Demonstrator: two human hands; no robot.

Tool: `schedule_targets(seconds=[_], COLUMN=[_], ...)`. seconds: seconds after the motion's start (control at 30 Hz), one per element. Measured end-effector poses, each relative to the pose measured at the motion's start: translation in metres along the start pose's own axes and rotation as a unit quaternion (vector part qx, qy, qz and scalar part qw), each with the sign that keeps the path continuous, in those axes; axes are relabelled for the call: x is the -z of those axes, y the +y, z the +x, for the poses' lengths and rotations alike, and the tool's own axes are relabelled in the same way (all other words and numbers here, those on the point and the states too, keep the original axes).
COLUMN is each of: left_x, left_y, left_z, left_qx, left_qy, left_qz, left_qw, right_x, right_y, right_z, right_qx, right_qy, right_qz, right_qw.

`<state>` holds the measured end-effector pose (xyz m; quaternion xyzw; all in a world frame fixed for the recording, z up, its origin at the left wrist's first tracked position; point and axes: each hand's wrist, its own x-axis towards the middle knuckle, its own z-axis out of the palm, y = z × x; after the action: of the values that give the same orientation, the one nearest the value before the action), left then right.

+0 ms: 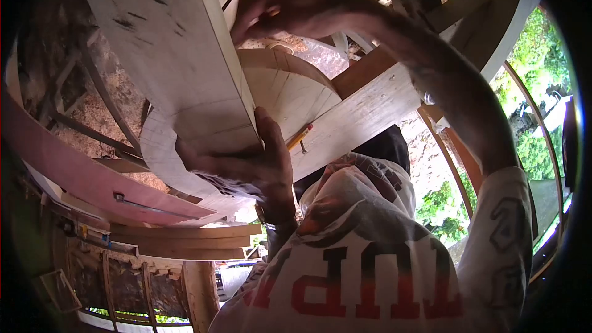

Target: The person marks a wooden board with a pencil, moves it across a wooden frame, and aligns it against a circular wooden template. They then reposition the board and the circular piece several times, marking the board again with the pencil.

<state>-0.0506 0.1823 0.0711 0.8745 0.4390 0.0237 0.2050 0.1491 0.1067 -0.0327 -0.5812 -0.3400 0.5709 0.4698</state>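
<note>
A wide, pale wooden board with dark marks slants down from the top. My left hand is wrapped round its lower end, thumb on the right edge. Farther up that edge is my right hand, its fingers curled together against or just beside the board; whatever they hold is hidden. Beneath the board lies a round wooden disc, partly covered by it. A yellow pencil rests on a straight wooden beam to the right of my left hand, with a small nail or screw next to it.
A curved, pinkish wooden piece runs along the left, with a metal bar clamp on it. Stacked wooden strips sit below. At the right is a large curved wooden rim. Shavings or sawdust cover the ground.
</note>
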Motion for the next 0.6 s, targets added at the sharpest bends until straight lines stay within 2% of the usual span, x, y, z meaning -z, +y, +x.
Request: schedule_targets(seconds=[0.07, 0.13, 0.2, 0.27, 0.33, 0.37, 0.47, 0.6], left_x=[0.001, 0.003, 0.004, 0.002, -0.001, -0.003, -0.003, 0.0], left_y=[-0.001, 0.002, 0.002, 0.001, -0.002, -0.004, -0.011, -0.01], left_z=[-0.002, -0.001, -0.001, 0.0, 0.001, 0.001, -0.002, -0.001], left_qx=[0.004, 0.001, -0.007, -0.012, -0.02, -0.025, -0.072, -0.092], left_qy=[-0.002, -0.012, -0.017, -0.01, 0.0, 0.007, 0.02, 0.011], left_qz=[0.007, 0.011, 0.004, -0.012, -0.036, -0.047, 0.005, -0.004], left_qw=[1.0, 1.0, 1.0, 1.0, 0.999, 0.999, 0.997, 0.996], right_x=[-0.014, -0.028, -0.026, -0.002, 0.011, 0.01, -0.004, -0.023], right_y=[-0.034, 0.022, 0.026, -0.025, -0.008, -0.001, -0.009, -0.022], right_z=[0.018, 0.056, 0.055, 0.014, -0.005, -0.01, 0.006, 0.036], right_qx=[-0.062, -0.003, 0.024, 0.022, 0.011, 0.081, -0.021, -0.024], right_qy=[0.03, 0.043, 0.048, 0.03, -0.036, -0.028, 0.002, 0.075], right_qz=[-0.064, 0.049, 0.029, -0.126, 0.017, 0.029, 0.021, -0.112], right_qw=[0.996, 0.998, 0.998, 0.991, 0.999, 0.996, 1.0, 0.991])
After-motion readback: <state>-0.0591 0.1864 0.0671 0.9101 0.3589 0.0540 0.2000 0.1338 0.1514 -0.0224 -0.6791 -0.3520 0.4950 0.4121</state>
